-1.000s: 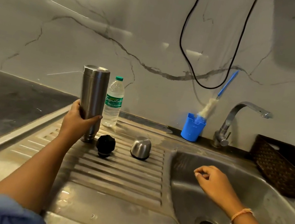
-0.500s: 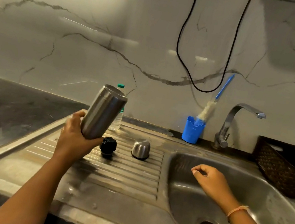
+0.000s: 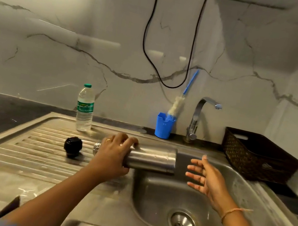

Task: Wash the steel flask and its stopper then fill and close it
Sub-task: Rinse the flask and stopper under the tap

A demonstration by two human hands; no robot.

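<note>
The left grip (image 3: pixel 115 154) is clenched round the steel flask (image 3: pixel 151 160) near one end, fingers over the top, and holds it level. The right grip (image 3: pixel 204 177) is released, fingers spread, palm turned to the flask's free end, just beside it and not touching.

Change: half a second ago the flask was tilted above the drainboard (image 3: pixel 37 153) and the right grip hung loosely curled. Now the flask lies horizontal, its free end out over the sink basin (image 3: pixel 159 194). I judge this as positioning for the wash, with a two-handed hold likely next. I see no water at the tap (image 3: pixel 200 110).

The flask is a plain brushed-steel cylinder with dull streaks. I cannot tell which end is the mouth. The black stopper (image 3: pixel 73 146) rests on the drainboard, apart from the flask. The bottle brush (image 3: pixel 177 106) stands untouched beside the tap.
</note>
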